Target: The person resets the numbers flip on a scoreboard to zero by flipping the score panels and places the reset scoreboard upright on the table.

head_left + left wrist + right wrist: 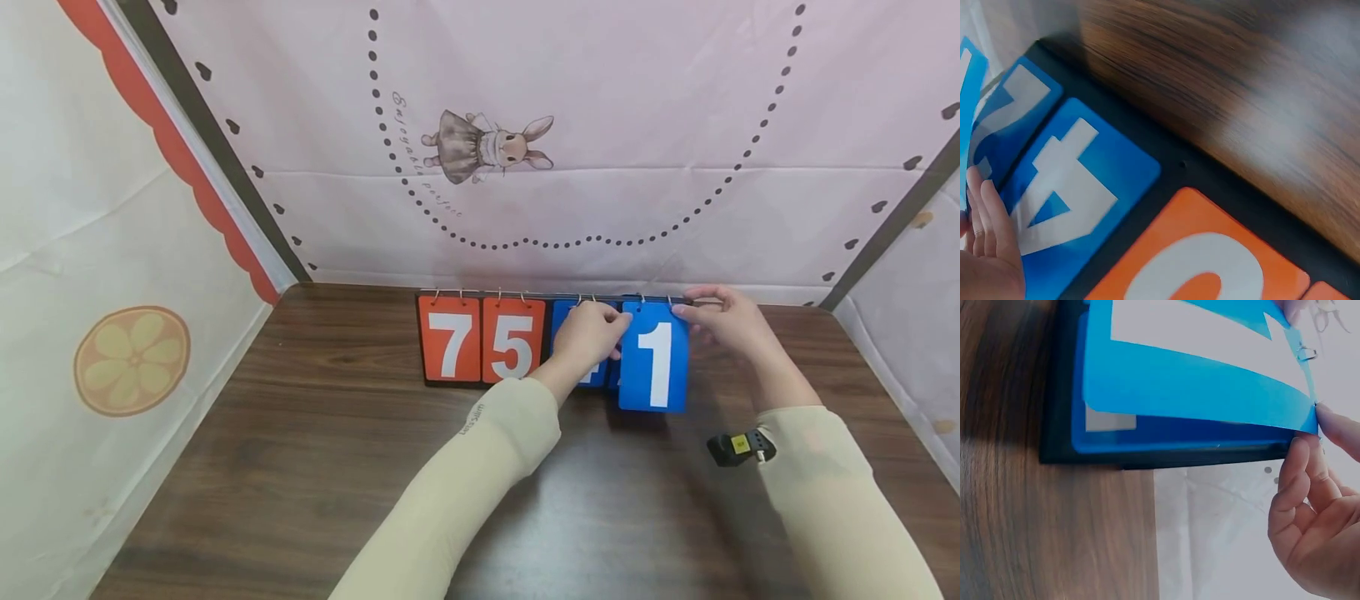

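Note:
A flip scoreboard with a black backing (pixel 1172 147) stands at the far side of the table, its number cards hung on metal rings. My left hand (pixel 588 337) pinches the upper left edge of a blue card with a white 1 (pixel 667 392), crossing in front of a blue 4 card (pixel 1094 165). With thumb and fingers, my right hand (pixel 731 323) pinches the same card near its upper right corner. The 1 card tilts forward, away from another blue card (pixel 1166 432) behind it, whose digit is partly hidden.
Red cards with 7 (pixel 431 358) and 5 (pixel 491 325) hang on the scoreboard's left half. It stands on a dark wood-grain table (pixel 300 467). Printed cloth (pixel 637 108) forms a wall close behind, with more cloth on both sides. A small black device (pixel 723 450) is at the right wrist.

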Available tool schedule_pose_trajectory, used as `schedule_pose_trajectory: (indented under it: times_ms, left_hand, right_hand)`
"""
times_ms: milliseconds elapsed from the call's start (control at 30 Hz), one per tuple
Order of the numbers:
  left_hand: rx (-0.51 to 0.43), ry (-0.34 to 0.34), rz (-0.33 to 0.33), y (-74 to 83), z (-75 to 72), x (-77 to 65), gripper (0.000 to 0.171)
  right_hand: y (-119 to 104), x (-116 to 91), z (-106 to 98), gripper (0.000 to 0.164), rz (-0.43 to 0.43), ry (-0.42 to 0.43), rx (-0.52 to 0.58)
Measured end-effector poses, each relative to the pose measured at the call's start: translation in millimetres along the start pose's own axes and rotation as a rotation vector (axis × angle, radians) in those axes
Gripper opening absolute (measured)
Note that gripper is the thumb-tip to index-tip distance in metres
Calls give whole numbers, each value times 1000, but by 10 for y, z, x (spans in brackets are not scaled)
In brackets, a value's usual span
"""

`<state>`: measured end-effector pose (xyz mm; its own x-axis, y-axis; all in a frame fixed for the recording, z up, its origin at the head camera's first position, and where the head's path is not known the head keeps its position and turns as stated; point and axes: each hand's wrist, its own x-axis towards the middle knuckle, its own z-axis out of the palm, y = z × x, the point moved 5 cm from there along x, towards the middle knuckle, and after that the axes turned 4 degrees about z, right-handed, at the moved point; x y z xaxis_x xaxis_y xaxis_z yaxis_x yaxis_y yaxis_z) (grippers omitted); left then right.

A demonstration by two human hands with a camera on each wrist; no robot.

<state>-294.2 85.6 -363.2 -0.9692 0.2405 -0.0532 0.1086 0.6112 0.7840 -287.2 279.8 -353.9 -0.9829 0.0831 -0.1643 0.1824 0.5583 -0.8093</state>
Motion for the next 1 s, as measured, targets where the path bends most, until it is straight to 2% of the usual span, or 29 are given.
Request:
schedule_pose_trajectory:
  times_ms: [100, 200, 367, 567, 700, 800, 900, 1000]
  left_hand:
    - [111, 23, 49, 6, -14, -9, 27]
    - [178, 36, 92, 16, -25, -7, 26]
    - [296, 49, 128, 43, -51, -4, 28]
    - [357, 45, 138, 55, -50, 32, 32]
    - [398, 52, 182, 98, -72, 38, 41]
    - [386, 37, 235, 182, -128, 21, 42]
    - [270, 15, 283, 318, -280, 34, 38]
    - [164, 22, 278, 443, -501, 130, 24]
  right_hand:
    - [-4, -15, 0, 58, -30, 2, -15]
    - [-6, -29, 4, 59, -28, -3, -4]
    - [-15, -36, 7, 56, -32, -12, 17]
    - [-14, -21, 2, 53, -55, 25, -24]
    - [-23, -3, -10, 52, -71, 36, -43]
    - [-50, -4, -35, 54, -81, -3, -86]
    - [-96, -17, -101, 60, -74, -69, -151]
    - [-162, 0, -170, 63, -60, -121, -188]
